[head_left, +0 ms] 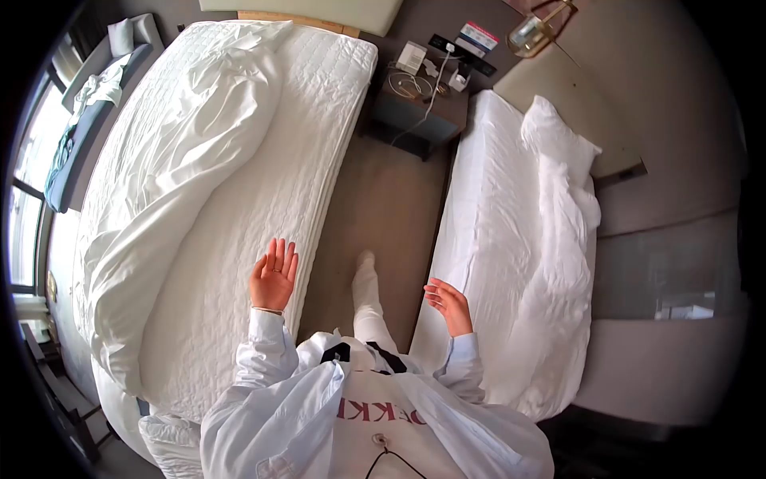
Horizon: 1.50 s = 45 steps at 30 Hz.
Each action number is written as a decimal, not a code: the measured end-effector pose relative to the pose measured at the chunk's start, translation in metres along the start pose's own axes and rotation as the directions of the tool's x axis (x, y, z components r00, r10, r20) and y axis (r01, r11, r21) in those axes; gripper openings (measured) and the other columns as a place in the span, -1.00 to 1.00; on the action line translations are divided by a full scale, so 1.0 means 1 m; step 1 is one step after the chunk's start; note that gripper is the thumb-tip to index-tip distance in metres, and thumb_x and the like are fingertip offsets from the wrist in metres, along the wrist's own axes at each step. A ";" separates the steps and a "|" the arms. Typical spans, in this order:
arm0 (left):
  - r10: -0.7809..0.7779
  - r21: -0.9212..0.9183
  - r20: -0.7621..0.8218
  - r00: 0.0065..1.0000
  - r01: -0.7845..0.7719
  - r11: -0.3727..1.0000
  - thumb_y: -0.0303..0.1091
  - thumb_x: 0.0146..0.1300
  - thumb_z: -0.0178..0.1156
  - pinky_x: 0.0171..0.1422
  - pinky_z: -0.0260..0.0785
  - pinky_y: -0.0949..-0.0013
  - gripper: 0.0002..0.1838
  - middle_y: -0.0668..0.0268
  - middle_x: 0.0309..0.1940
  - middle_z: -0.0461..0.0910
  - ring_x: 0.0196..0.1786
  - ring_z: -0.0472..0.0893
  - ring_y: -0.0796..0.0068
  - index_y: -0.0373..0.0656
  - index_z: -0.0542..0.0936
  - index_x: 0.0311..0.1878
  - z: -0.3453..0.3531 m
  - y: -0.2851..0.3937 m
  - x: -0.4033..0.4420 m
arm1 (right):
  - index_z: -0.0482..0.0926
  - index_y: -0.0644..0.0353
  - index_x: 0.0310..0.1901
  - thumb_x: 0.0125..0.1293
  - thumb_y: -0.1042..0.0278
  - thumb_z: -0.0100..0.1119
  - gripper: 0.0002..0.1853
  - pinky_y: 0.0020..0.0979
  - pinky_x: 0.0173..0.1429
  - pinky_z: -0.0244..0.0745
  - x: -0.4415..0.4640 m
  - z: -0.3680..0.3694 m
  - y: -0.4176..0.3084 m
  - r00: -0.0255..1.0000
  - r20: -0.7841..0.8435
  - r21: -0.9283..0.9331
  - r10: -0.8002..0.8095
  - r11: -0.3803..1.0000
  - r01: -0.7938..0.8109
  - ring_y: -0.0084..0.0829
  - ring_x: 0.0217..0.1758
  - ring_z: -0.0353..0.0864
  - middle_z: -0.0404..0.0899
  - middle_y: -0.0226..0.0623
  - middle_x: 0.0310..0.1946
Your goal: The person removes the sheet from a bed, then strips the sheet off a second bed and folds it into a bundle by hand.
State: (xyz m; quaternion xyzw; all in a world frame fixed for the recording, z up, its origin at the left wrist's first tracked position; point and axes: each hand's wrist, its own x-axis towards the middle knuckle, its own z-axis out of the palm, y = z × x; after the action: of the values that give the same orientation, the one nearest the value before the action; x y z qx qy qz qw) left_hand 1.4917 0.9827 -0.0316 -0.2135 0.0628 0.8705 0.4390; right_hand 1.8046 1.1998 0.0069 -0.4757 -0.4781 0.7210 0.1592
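Between two beds, I look down at both hands held out in front of me. My left hand (273, 281) is palm up with its fingers stretched out, and nothing lies in it. It is over the near edge of the quilted white mattress (303, 120). A crumpled white sheet (199, 152) is bunched along the far side of that mattress. My right hand (450, 306) hangs over the side of the other bed (487, 215), its fingers apart and slightly bent, holding nothing. A rumpled white duvet (550, 263) and a pillow (554, 136) lie on that bed.
A nightstand (415, 116) with cables and small boxes stands between the beds at the far end. A lamp (531, 36) hangs above it. Carpeted floor (375, 191) runs between the beds. A window sofa (88, 120) holding cloth is at the left.
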 end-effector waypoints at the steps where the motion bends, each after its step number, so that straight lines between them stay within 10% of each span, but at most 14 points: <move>1: 0.018 0.000 -0.003 1.000 -0.018 1.000 -0.41 0.22 -0.11 0.40 0.04 0.19 -0.56 0.26 0.23 0.28 0.33 0.18 0.20 -0.20 0.31 0.19 0.004 -0.006 0.018 | 0.40 0.24 0.07 0.29 0.31 -0.07 -0.65 -0.45 0.03 0.38 0.023 -0.006 -0.007 0.999 -0.042 0.050 0.012 0.999 -0.010 -0.50 -0.13 0.51 0.53 -0.26 -0.12; 14: 0.373 -0.056 0.058 0.926 -0.370 0.927 -0.48 0.21 -0.09 0.38 0.11 0.24 -0.64 0.26 0.09 0.44 0.26 0.29 0.29 -0.19 0.41 0.10 0.149 -0.001 0.207 | 0.45 0.18 -0.03 0.29 0.34 -0.05 -0.74 -0.54 -0.06 0.40 0.358 0.104 -0.231 0.877 0.480 -0.118 -0.030 0.988 0.098 -0.55 -0.19 0.52 0.54 -0.32 -0.21; 22: 0.392 -0.272 -0.301 0.869 -0.472 0.839 -0.30 0.11 0.12 0.38 0.03 0.05 -0.35 0.20 0.26 0.22 0.33 0.14 0.13 -0.10 0.14 0.29 0.038 0.080 0.333 | 0.40 0.18 0.03 0.27 0.36 -0.02 -0.70 -0.47 -0.03 0.43 0.458 0.215 -0.239 0.766 0.571 -0.266 0.295 0.949 -0.168 -0.49 -0.15 0.54 0.54 -0.28 -0.16; 24: 0.350 -0.158 -0.614 0.708 -0.545 0.823 -0.07 -0.04 0.29 0.39 -0.13 -0.01 -0.07 0.23 0.37 -0.04 0.41 -0.09 0.11 -0.01 -0.01 0.35 0.006 0.096 0.373 | 0.41 0.17 0.02 0.27 0.36 -0.04 -0.71 -0.48 -0.04 0.43 0.481 0.238 -0.256 0.723 0.591 -0.399 0.358 0.909 -0.124 -0.50 -0.16 0.54 0.54 -0.28 -0.17; 28: 0.544 0.292 -0.749 0.377 -0.549 0.783 0.05 -0.27 0.43 0.35 -0.20 0.03 0.12 0.27 0.35 -0.04 0.40 -0.11 0.25 -0.02 -0.04 0.32 -0.028 0.138 0.434 | 0.42 0.18 0.01 0.27 0.33 -0.05 -0.71 -0.51 -0.06 0.42 0.552 0.286 -0.266 0.745 0.569 -0.465 0.349 0.884 -0.059 -0.54 -0.19 0.53 0.55 -0.28 -0.19; 35: 0.653 0.240 -0.693 0.305 -0.756 0.608 -0.09 -0.16 0.41 0.17 0.30 0.08 -0.21 0.21 0.07 0.39 0.15 0.37 0.22 -0.13 0.30 0.16 -0.068 0.186 0.467 | 0.37 0.17 0.05 0.27 0.32 -0.02 -0.68 -0.51 -0.06 0.41 0.608 0.373 -0.242 0.595 0.609 -0.628 0.525 0.777 -0.044 -0.51 -0.18 0.53 0.53 -0.28 -0.16; 39: 0.544 0.316 -0.833 0.104 -0.717 0.622 -0.36 -0.21 0.36 -0.10 0.43 0.27 -0.45 0.13 -0.17 0.54 -0.21 0.56 0.26 -0.35 0.48 -0.07 -0.066 0.189 0.473 | 0.26 0.09 0.16 0.26 0.30 0.00 -0.57 -0.46 -0.04 0.39 0.645 0.424 -0.220 0.475 0.625 -0.636 0.619 0.757 -0.150 -0.47 -0.09 0.48 0.40 -0.25 0.01; 43: 0.470 0.397 -0.877 -0.097 -0.699 0.595 -0.32 -0.25 0.34 -0.13 0.36 0.29 -0.44 0.12 -0.19 0.53 -0.24 0.52 0.27 -0.40 0.49 -0.11 -0.022 0.191 0.476 | 0.16 -0.05 0.24 0.23 0.26 0.04 -0.47 -0.33 0.03 0.37 0.707 0.471 -0.177 0.520 0.645 -0.635 0.560 0.771 -0.044 -0.38 -0.02 0.42 0.22 -0.26 0.14; 45: 0.529 0.355 -0.847 0.041 -0.697 0.622 -0.20 -0.13 0.33 -0.19 0.41 0.25 -0.43 0.16 -0.19 0.53 -0.21 0.54 0.34 -0.32 0.46 -0.05 0.023 0.183 0.463 | 0.15 -0.05 0.24 0.18 0.14 0.12 -0.40 -0.26 0.08 0.34 0.736 0.499 -0.155 0.722 0.390 -0.690 0.571 0.701 -0.182 -0.34 0.00 0.39 0.23 -0.29 0.12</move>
State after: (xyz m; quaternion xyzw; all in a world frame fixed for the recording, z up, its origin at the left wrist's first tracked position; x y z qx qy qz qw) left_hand 1.0978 1.2201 -0.2223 -0.6344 0.3084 0.7005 -0.1081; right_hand 0.9855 1.5112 -0.2106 -0.3498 -0.5932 0.6531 -0.3150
